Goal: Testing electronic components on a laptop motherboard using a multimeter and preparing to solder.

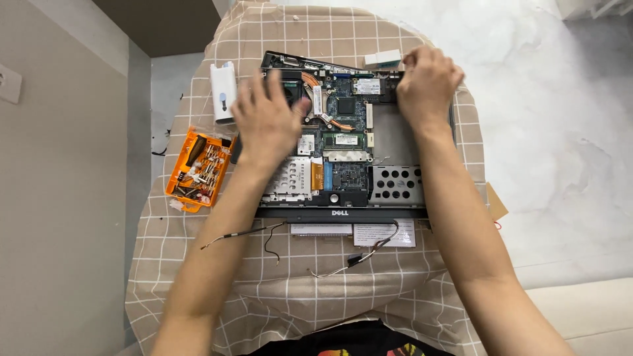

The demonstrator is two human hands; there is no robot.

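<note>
1. Two bare hands work over an opened dark laptop base (395, 142) with its green circuit boards exposed, lying in the middle of the worktop (277, 290), which is draped in a beige checked cloth.
2. Left hand (267, 122): spread flat, fingers open, pressing on the base's left half near the copper heat pipe (333, 122); nothing is gripped.
3. Right hand (427, 82): curled at the base's far right corner, fingertips pinched there; what they hold, if anything, cannot be told.
4. White oblong plastic device (223, 92) lies near the worktop's far left edge, just beside the laptop.
5. Orange plastic tray of screwdriver bits (199, 168) sits at the left edge.
6. Loose thin black cables (349, 257) trail over the cloth toward the near edge.
</note>
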